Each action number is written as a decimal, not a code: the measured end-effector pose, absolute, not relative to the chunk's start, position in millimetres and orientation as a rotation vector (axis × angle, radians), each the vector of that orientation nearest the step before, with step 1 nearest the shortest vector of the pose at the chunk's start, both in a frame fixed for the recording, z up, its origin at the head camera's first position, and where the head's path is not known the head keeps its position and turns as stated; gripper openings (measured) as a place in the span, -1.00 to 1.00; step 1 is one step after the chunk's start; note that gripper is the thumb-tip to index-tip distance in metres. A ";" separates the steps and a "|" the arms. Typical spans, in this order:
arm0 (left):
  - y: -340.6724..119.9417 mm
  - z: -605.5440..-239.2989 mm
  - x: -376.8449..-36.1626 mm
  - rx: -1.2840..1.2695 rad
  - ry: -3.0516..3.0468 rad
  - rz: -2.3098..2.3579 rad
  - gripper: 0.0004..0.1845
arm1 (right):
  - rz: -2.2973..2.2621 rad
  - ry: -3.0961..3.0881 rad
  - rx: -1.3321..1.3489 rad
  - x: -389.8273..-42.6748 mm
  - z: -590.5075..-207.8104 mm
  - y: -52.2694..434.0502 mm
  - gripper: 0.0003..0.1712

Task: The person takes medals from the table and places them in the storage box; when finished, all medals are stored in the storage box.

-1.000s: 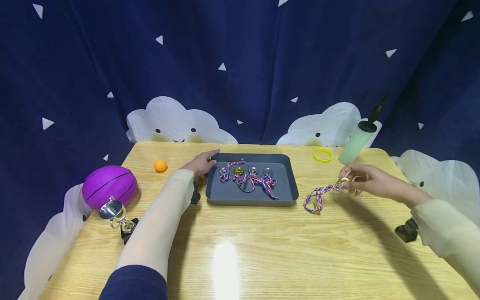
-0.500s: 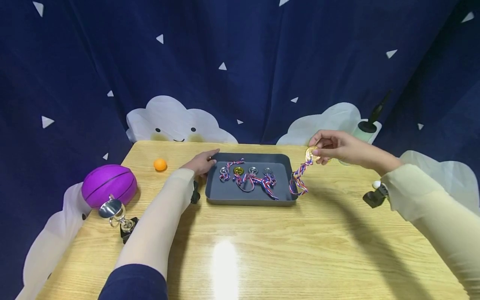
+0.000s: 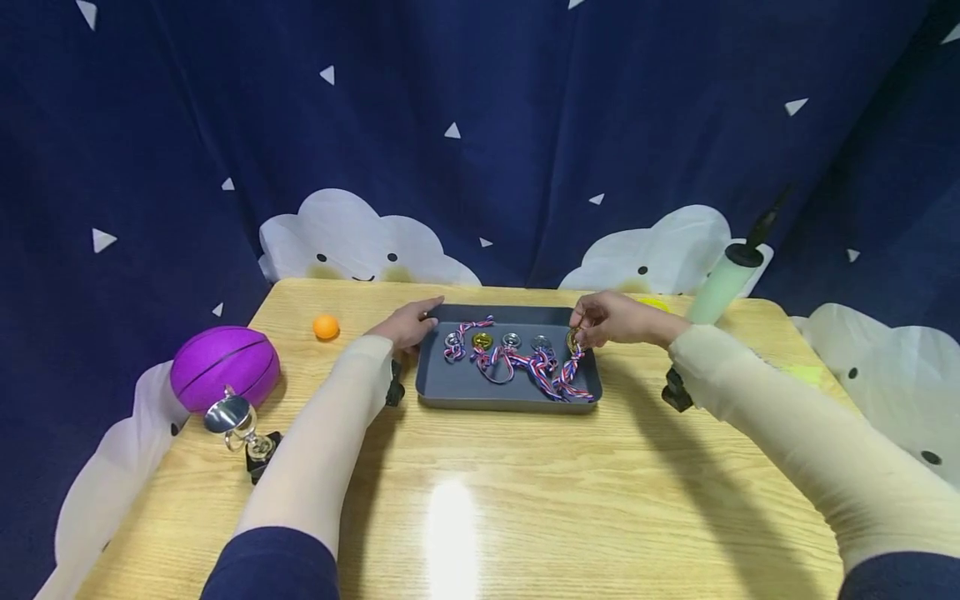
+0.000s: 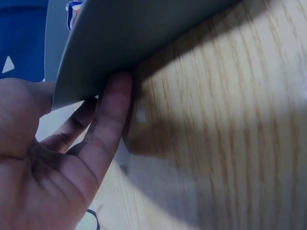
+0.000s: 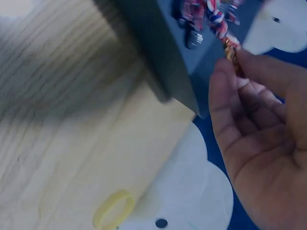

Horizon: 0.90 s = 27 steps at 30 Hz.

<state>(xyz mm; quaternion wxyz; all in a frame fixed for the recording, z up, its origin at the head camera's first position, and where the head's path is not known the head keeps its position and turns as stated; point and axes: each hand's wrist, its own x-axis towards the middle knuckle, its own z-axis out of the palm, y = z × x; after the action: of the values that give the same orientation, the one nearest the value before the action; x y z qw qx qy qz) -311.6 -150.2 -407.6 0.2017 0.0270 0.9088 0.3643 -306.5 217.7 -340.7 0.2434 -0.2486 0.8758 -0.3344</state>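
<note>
A dark grey tray (image 3: 457,385) stands on the wooden table. My left hand (image 3: 407,326) holds its left wall; in the left wrist view the thumb is over the rim and the fingers lie along the outside. At the tray's right end my right hand (image 3: 613,318) pinches a gold medal (image 5: 231,51) by its disc. The medal's red, white and blue ribbon (image 3: 571,372) hangs down into the tray. Left of it lie a gold medal (image 3: 482,340) and silver medals (image 3: 512,340), in a row with ribbons spread toward me.
On the left are a purple ball (image 3: 225,368), a silver trophy cup (image 3: 232,414) on a black base and an orange ball (image 3: 326,326). At the back right lie a yellow wristband (image 5: 114,209) and a pale green cylinder with a black top (image 3: 720,290). A patterned curtain hangs behind.
My right hand has carried the gold medal leftward from the table's right side to over the tray's right end. My left hand has stayed on the tray.
</note>
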 end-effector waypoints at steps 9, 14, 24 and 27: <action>-148.7 -406.0 -308.6 0.061 2.525 1.042 -0.38 | -0.491 2.712 -0.938 -317.4 -366.6 197.6 -0.90; -148.1 -406.3 -310.0 0.038 2.517 1.039 -0.38 | -0.353 2.753 -0.961 -318.9 -369.9 188.2 -0.89; -148.4 -407.4 -310.7 0.026 2.511 1.056 -0.38 | -0.159 2.825 -0.825 -316.7 -376.3 168.4 -0.87; -148.2 -409.2 -311.9 0.025 2.505 1.059 -0.38 | -0.111 2.819 -0.783 -316.5 -378.6 166.4 -0.88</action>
<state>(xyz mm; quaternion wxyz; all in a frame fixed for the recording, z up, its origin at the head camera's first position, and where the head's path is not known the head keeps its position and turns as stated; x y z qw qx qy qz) -311.9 -148.2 -409.2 0.2094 0.0091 0.9005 0.3809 -316.5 166.4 -378.6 0.1068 -0.2661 0.9573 -0.0376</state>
